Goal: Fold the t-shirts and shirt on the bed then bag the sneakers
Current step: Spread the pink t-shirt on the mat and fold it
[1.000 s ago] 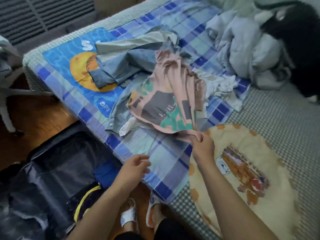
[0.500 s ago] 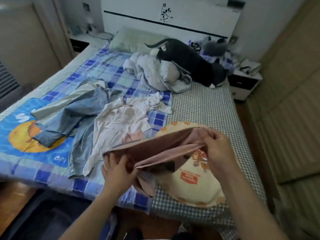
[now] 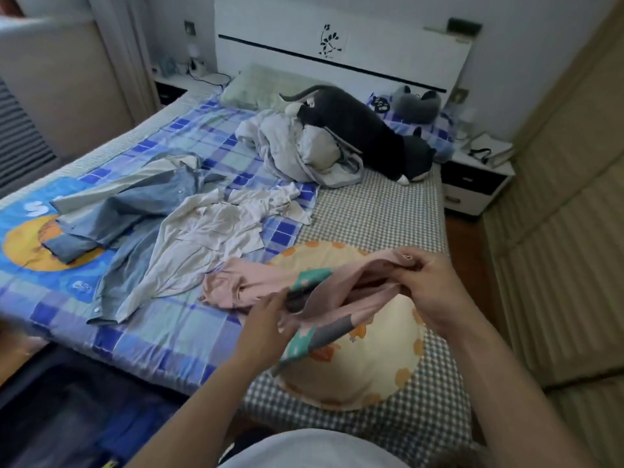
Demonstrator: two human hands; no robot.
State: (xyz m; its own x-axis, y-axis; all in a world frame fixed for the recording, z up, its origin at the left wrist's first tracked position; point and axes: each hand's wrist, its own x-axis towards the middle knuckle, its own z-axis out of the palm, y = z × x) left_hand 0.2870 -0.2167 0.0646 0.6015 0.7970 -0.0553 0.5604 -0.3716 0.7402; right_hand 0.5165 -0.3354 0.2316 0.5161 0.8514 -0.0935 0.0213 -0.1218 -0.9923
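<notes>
A person standing at the bedside holds a pink t-shirt over the bed, the left hand gripping its printed front and the right hand pinching its edge, while a white t-shirt and denim shirt lie crumpled on the plaid blanket.

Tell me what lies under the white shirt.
The white shirt lies partly over the denim shirt, whose edge shows at its left, and over the plaid sheet. How far the denim runs beneath it is covered, as is anything else there.
</notes>
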